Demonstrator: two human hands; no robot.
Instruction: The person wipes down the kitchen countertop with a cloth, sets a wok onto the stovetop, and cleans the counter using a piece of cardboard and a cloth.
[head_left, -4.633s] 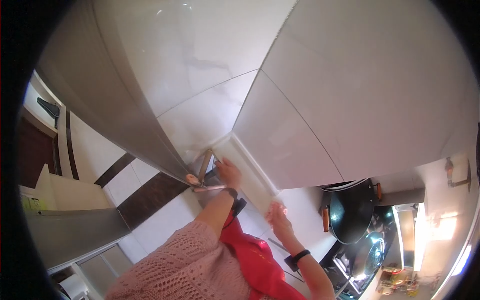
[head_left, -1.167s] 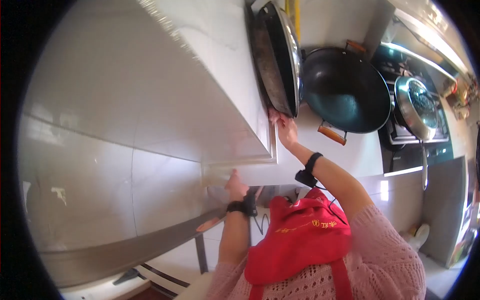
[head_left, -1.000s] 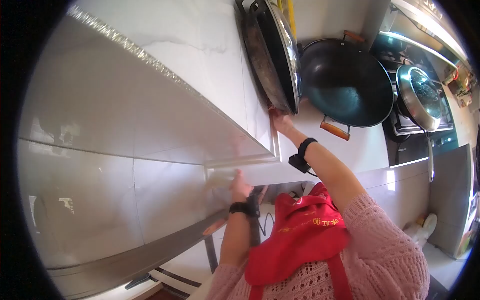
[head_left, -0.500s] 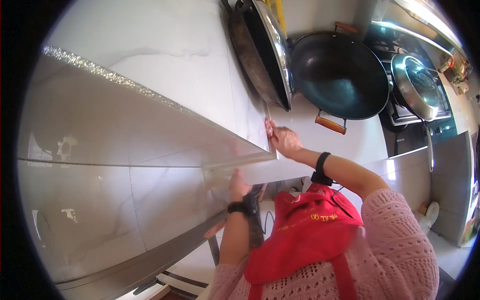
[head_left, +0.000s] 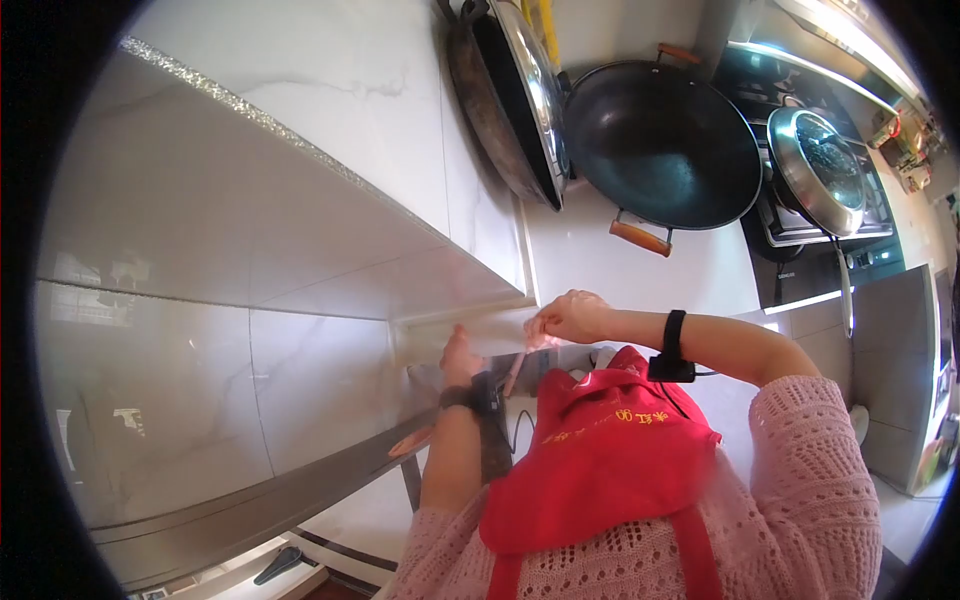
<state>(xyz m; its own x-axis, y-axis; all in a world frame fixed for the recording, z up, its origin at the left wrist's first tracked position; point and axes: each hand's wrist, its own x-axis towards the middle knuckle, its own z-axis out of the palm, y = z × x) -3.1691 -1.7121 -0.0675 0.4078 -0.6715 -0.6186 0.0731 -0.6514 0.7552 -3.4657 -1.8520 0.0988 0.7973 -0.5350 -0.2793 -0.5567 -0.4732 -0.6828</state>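
My right hand [head_left: 574, 317] is over the white counter [head_left: 680, 272] near its front edge, in front of the corner of the tiled wall [head_left: 485, 225]. Its fingers are curled together, and a pale pinkish patch shows under them; what it is I cannot make out. To the left, my left hand [head_left: 460, 354] is at the counter's edge below the tiled ledge, upright and slightly blurred, its fingers mostly hidden. Both wrists carry black bands, the right one with a small black box [head_left: 672, 368].
A large black wok [head_left: 662, 145] with wooden handles stands on the counter. Beside it a second pan [head_left: 505, 110] with a lid leans against the wall. A lidded pan [head_left: 815, 170] sits on the gas stove [head_left: 785, 275]. A red apron [head_left: 610, 470] covers my front.
My right hand has come away from the wall corner, down toward the counter's front edge. My left hand has shifted slightly left. The view has moved a little.
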